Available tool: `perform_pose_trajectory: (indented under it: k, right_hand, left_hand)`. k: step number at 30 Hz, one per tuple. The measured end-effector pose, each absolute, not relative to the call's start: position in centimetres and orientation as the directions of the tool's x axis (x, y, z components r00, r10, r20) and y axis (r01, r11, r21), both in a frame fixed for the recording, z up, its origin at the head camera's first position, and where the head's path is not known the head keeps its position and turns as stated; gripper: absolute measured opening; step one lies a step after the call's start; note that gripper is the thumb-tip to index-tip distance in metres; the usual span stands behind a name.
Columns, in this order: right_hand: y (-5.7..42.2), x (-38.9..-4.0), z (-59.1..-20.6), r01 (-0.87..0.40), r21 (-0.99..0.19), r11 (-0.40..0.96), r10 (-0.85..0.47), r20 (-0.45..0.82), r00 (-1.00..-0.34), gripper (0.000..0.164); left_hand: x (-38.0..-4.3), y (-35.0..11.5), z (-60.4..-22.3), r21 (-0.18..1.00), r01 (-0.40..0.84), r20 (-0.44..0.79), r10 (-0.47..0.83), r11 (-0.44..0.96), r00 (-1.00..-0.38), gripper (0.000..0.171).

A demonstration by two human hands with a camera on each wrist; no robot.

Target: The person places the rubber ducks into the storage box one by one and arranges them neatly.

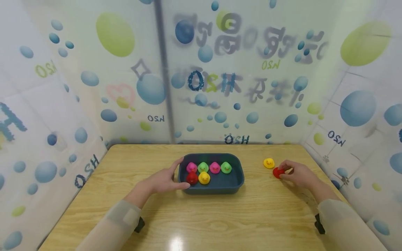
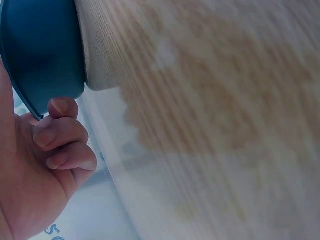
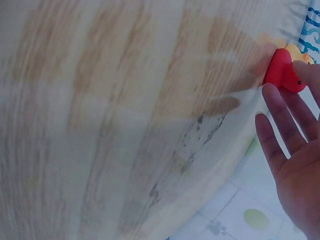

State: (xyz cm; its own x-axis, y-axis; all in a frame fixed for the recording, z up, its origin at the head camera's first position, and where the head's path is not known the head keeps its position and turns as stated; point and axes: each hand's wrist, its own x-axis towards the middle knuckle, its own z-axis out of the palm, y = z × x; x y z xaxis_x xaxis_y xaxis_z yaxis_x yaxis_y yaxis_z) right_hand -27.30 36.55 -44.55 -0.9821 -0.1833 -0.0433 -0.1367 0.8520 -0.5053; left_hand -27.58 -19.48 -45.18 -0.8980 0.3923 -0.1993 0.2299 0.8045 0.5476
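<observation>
A dark blue plastic tub (image 1: 213,191) stands on the wooden table, with several small rubber ducks inside: pink, green, red and yellow. My left hand (image 1: 160,180) holds the tub's left end, thumb at the front corner and forefinger at the back one. In the left wrist view its other fingers curl near the tub's (image 2: 45,50) outer wall. Off to the right, my right hand (image 1: 298,175) pinches a red rubber duck (image 1: 277,172) between thumb and fingers at the tabletop. A yellow rubber duck (image 1: 268,163) sits just behind it, apart from the tub.
The light wooden table (image 1: 220,219) reaches back to a curtain (image 1: 201,115) printed with blue and green bubbles, with more patterned sheets at both sides. Dark scuff marks show on the tabletop near the right hand. A black band sits at each wrist.
</observation>
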Motion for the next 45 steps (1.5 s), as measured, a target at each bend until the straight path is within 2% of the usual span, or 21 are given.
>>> perform_pose_trajectory:
  k: [9, 17, 31, 38, 45]
  right_hand:
    - [36.5, -27.1, -44.3, -0.159, -0.486, 0.859, -0.212, -0.057, -0.976, 0.019]
    - [36.2, -26.5, -44.3, -0.201, -0.473, 0.858, -0.243, -0.027, -0.97, 0.03]
    - [31.5, -25.9, -42.5, -0.446, -0.399, 0.801, -0.382, 0.232, -0.895, 0.031]
    - [28.7, -25.6, -41.1, -0.501, -0.417, 0.758, -0.38, 0.343, -0.859, 0.033]
    - [25.7, -25.8, -40.6, -0.529, -0.449, 0.72, -0.374, 0.392, -0.841, 0.033]
  left_hand:
    - [-27.4, -19.4, -45.2, 0.564, 0.218, -0.199, 0.388, 0.797, -0.9, 0.12]
    - [-27.3, -19.3, -45.3, 0.568, 0.221, -0.2, 0.394, 0.793, -0.897, 0.12]
    - [-27.7, -19.3, -45.4, 0.553, 0.235, -0.191, 0.396, 0.799, -0.898, 0.121]
    - [-27.7, -19.4, -45.6, 0.555, 0.242, -0.187, 0.402, 0.796, -0.896, 0.12]
    - [-27.7, -19.6, -45.7, 0.56, 0.24, -0.187, 0.403, 0.793, -0.896, 0.12]
